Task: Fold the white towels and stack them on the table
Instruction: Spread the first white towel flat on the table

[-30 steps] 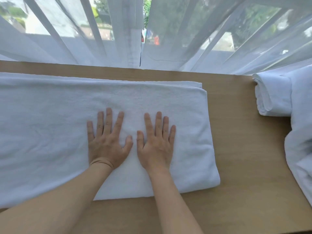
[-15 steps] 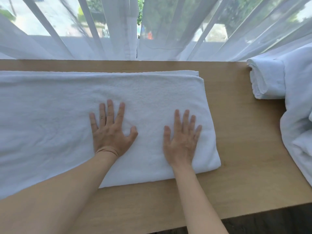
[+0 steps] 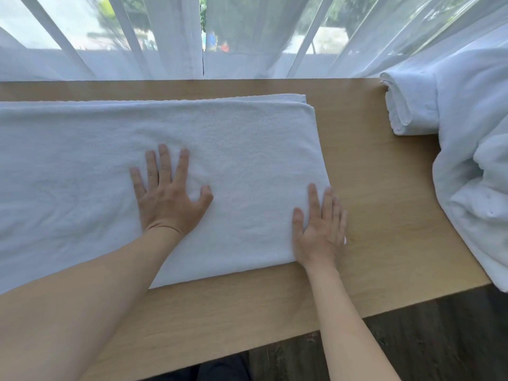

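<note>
A long white towel (image 3: 233,149), folded lengthwise, lies across the wooden table (image 3: 371,215) and runs off the left edge of the view. My left hand (image 3: 169,199) presses flat on its middle with fingers spread. My right hand (image 3: 320,229) lies flat with straight fingers over the towel's right end, near its front right corner, with the outer fingers past the edge. At the far right, a folded white towel (image 3: 406,105) rests on the table, partly under a loose white towel heap (image 3: 472,166).
Sheer white curtains (image 3: 247,37) hang along the table's back edge before a window. The table's front edge runs diagonally at lower right, with dark floor (image 3: 439,339) beyond. Bare wood shows between the spread towel and the right-hand heap.
My right hand has slid rightward across the towel from beside the left hand to the towel's right end. The left hand has stayed in place. The camera has tilted down a little.
</note>
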{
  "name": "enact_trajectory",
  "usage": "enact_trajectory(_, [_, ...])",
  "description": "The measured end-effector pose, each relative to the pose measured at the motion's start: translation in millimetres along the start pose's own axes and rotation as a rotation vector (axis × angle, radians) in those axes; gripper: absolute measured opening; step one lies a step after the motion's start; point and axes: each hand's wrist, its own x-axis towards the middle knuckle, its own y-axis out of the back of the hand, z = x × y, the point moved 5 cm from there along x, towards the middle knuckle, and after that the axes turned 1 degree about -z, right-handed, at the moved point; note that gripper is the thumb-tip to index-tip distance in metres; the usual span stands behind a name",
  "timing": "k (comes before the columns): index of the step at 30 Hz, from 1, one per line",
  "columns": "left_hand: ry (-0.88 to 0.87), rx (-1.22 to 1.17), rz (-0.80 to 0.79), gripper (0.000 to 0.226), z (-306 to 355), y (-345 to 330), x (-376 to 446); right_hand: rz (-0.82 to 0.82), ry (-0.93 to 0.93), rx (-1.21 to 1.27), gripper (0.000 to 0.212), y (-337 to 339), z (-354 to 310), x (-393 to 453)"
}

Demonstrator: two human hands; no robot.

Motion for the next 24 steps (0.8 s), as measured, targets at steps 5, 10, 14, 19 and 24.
enact_trajectory(5, [0.000, 0.001, -0.013, 0.085, 1, 1, 0, 0.103, -0.033, 0.013, 0.070, 17, -24, -3])
enact_trajectory(10, [0.002, -0.005, -0.012, 0.085, 0, 1, -1, 0.028, 0.386, 0.028, 0.062, -9, -117, -22])
enact_trajectory(14, [0.011, -0.008, 0.002, 0.082, -1, 2, -2, -0.016, 0.428, -0.040, 0.063, -10, -82, -4])
enact_trajectory(19, [-0.006, 0.003, 0.000, 0.081, 2, 2, -1, -0.044, 0.192, -0.077, 0.066, 10, -28, 30])
enact_trajectory(24, [-0.001, 0.001, -0.015, 0.075, 3, 4, -1, 0.016, 0.342, 0.067, 0.066, 8, -98, 12])
